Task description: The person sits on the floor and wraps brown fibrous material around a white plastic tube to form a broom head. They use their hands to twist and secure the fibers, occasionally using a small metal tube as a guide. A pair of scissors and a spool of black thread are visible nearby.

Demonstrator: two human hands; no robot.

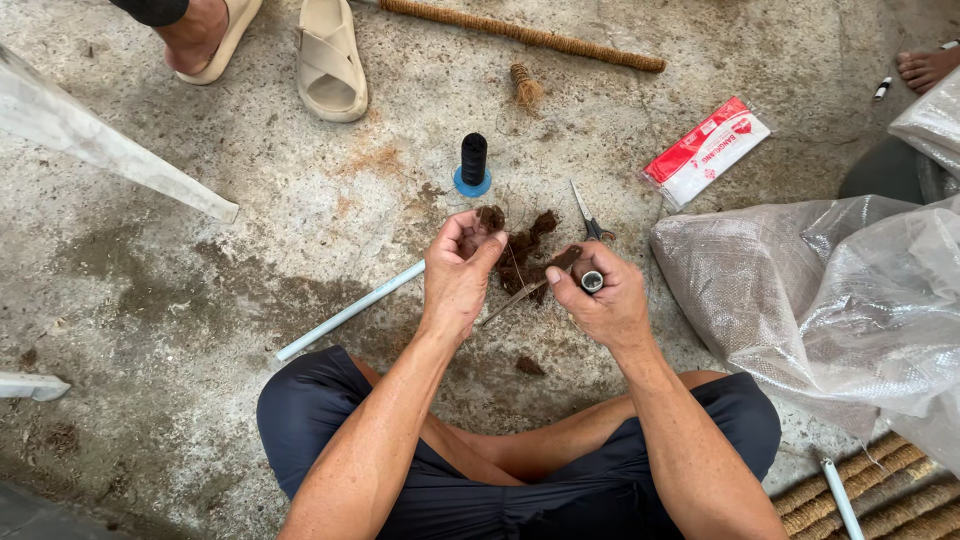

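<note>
Tube (592, 281), small and dark, upright in the right hand (600, 300), beside a clump of brown fibre (528, 250) on the concrete floor (250, 260).
Tube body hidden by the clenched fingers; only its open end shows. Left hand (458, 272) pinches fibre, palm up. Scissors (590, 222) partly covered; black thread spool (473, 165) beyond.
</note>
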